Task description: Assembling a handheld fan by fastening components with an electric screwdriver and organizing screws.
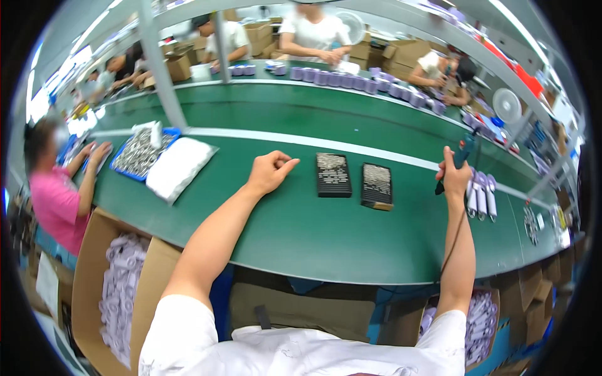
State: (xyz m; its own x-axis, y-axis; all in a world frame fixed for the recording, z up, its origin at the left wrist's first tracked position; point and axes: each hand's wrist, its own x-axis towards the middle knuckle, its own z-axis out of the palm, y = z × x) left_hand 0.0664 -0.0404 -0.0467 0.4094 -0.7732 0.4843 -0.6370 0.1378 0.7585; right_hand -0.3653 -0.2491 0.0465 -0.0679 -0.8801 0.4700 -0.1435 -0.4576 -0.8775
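Observation:
My right hand (454, 177) grips a teal electric screwdriver (464, 149) at the right side of the bench, its cord trailing down along my forearm. My left hand (271, 172) is over the green bench top, left of two black trays, with the fingers curled in and the thumb beside them. Whatever those fingers may hold is hidden. The left black tray (333, 177) and the right black tray (377, 186) carry rows of small metal pieces. Just right of the screwdriver hand, several lavender-and-white handle-shaped parts (481, 195) lie side by side.
A blue tray of metal parts (139, 153) and a white plastic bag (180, 168) lie at the left, near a person in pink (59, 182). Cardboard boxes (157, 276) of lavender parts flank me. Beyond a white rail, people work beside lavender pieces (342, 80).

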